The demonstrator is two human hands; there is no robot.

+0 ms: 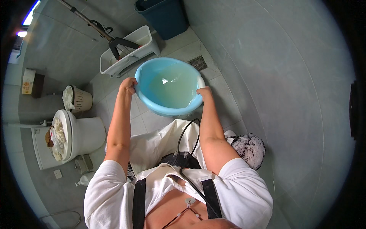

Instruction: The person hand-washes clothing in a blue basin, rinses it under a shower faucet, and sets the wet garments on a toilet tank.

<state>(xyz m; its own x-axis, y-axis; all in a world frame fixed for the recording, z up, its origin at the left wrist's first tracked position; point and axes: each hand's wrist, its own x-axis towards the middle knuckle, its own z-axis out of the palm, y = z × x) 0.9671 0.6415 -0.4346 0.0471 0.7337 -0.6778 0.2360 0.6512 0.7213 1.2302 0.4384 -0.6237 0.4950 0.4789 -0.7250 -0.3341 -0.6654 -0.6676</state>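
Observation:
A light blue plastic basin [152,105] with cloudy, pale greenish water in it is in front of me. My left hand [129,85] grips its rim on the left side, fingers wrapped over the edge. On the right side my right hand [204,91] is closed on the rim, thumb on top. Both arms reach forward, nearly straight. The basin looks slightly tilted, and the water lies toward its right and near side. Whether its base touches the floor is hidden from this view.
Beyond the basin stand a white mop bucket [152,49] with a mop [114,44] and a dark blue bin [164,19]. A floor drain [198,63] lies at the far right. Left are a toilet [89,131] with clothes [58,139] on its lid and a wastebasket [82,100].

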